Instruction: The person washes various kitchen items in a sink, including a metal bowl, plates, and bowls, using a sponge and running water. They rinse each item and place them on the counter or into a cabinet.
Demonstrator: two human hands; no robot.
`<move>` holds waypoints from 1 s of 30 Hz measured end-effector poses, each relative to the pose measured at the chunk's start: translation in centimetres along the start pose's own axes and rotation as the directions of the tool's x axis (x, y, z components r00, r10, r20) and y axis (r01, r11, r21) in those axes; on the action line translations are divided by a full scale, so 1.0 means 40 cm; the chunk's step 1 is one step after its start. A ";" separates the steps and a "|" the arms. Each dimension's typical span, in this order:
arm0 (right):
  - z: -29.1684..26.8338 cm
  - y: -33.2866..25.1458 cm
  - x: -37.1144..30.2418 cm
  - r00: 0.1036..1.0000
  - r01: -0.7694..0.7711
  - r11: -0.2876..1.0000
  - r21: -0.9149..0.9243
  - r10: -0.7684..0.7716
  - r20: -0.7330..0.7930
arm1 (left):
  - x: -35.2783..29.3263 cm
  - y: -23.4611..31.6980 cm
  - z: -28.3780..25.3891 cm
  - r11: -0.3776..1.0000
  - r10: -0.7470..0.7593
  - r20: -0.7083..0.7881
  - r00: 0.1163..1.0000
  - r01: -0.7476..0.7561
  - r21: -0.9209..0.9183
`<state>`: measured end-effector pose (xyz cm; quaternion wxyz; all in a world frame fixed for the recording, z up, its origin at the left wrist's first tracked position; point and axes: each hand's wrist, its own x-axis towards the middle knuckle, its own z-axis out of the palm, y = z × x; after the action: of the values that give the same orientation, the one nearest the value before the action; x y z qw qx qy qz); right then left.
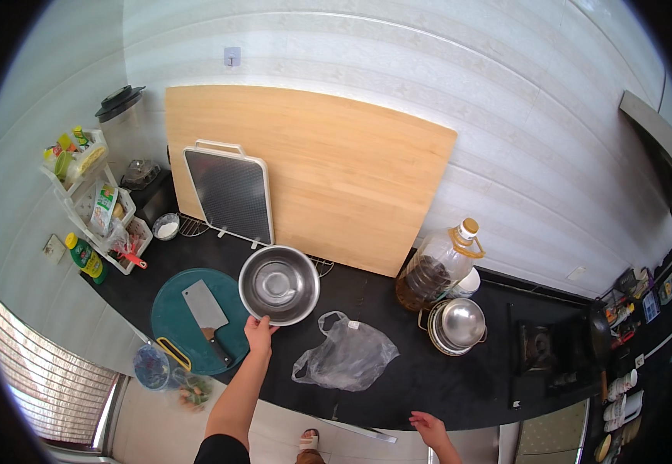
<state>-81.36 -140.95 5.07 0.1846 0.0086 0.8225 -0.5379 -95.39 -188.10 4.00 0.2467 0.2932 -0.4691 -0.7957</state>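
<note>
A round stainless steel basin [279, 284] is at the middle left of the counter, with nothing seen inside it. My left hand [259, 334] grips its near rim, fingers closed round the edge. To the left lies a round green cutting board [167, 301] carrying a cleaver [204, 306] with a dark handle. A crumpled clear plastic bag [347, 354] rests on the counter to the right of the basin. My right hand [427, 425] hovers by the counter's front edge, fingers apart and holding nothing.
Behind stands a large wooden board [328, 170] with a smaller white-framed board [231, 193] leaning on it. An oil jug [438, 267] and stacked metal bowls [459, 323] stand to the right, before the gas stove [548, 348]. A tiered basket rack [92, 197] and blender [125, 131] fill the left corner.
</note>
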 end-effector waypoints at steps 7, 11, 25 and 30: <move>0.039 -0.103 -0.005 0.991 0.103 0.995 0.002 -0.103 0.083 | -0.309 0.163 0.063 0.998 -0.055 0.346 0.937 0.062 -0.008; 0.022 -0.136 -0.068 0.985 0.159 0.984 0.081 -0.164 0.057 | -0.457 0.130 0.070 0.996 -0.080 0.426 0.901 0.083 0.011; -0.240 -0.030 -0.432 0.990 -0.125 0.908 0.400 0.143 -0.014 | -1.087 -0.063 0.175 0.865 -0.490 0.601 0.631 0.265 0.427; -0.332 0.118 -0.537 0.925 -0.247 0.768 0.591 0.368 -0.092 | -1.226 -0.138 0.239 0.761 -0.639 0.625 0.448 0.246 0.601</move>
<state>-64.24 -123.20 12.31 0.1749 0.2530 0.6256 -0.7170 -68.07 -147.18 14.32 -0.2867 0.0620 -0.5916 -0.7510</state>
